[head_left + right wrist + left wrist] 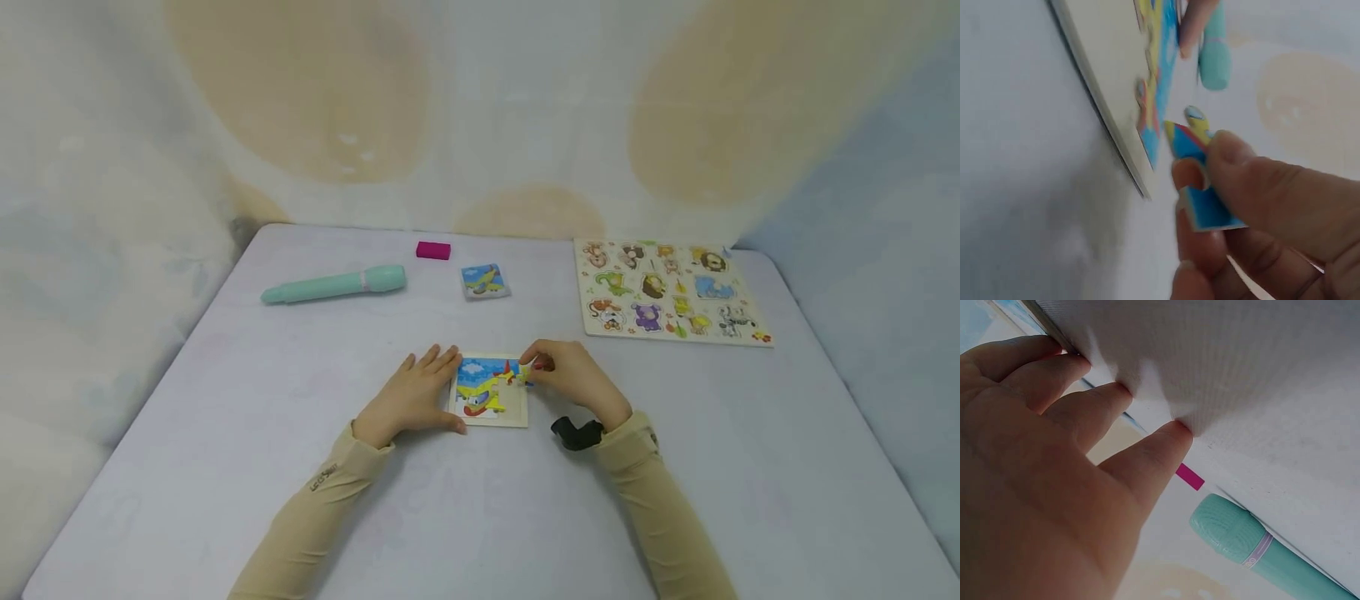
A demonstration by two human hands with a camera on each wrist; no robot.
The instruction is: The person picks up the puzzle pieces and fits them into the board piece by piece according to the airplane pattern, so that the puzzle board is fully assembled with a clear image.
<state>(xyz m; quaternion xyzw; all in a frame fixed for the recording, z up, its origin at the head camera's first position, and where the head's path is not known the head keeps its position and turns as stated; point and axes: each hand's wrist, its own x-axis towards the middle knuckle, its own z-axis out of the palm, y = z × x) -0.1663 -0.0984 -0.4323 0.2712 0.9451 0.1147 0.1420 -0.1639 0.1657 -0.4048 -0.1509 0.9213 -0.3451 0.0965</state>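
Observation:
A small jigsaw puzzle board [513,414] with a pale wooden rim lies flat between both hands. Its picture is a yellow plane on blue sky, and bare wood shows on the right part. My left hand [412,396] has its fingers spread and rests beside the board's left edge, fingertips touching the rim and the table. Over the board's upper right, my right hand [576,375] pinches a blue jigsaw piece [1200,209] with yellow and red marks between thumb and fingers. In the right wrist view that piece is raised, apart from the board [1107,87].
Behind the board lies a small square plane picture [485,282]. A magenta block [433,250] and a mint-green pen-shaped object [333,285] lie at the back left. At the back right is a large animal puzzle board [675,292]. A black device [576,433] sits at my right wrist.

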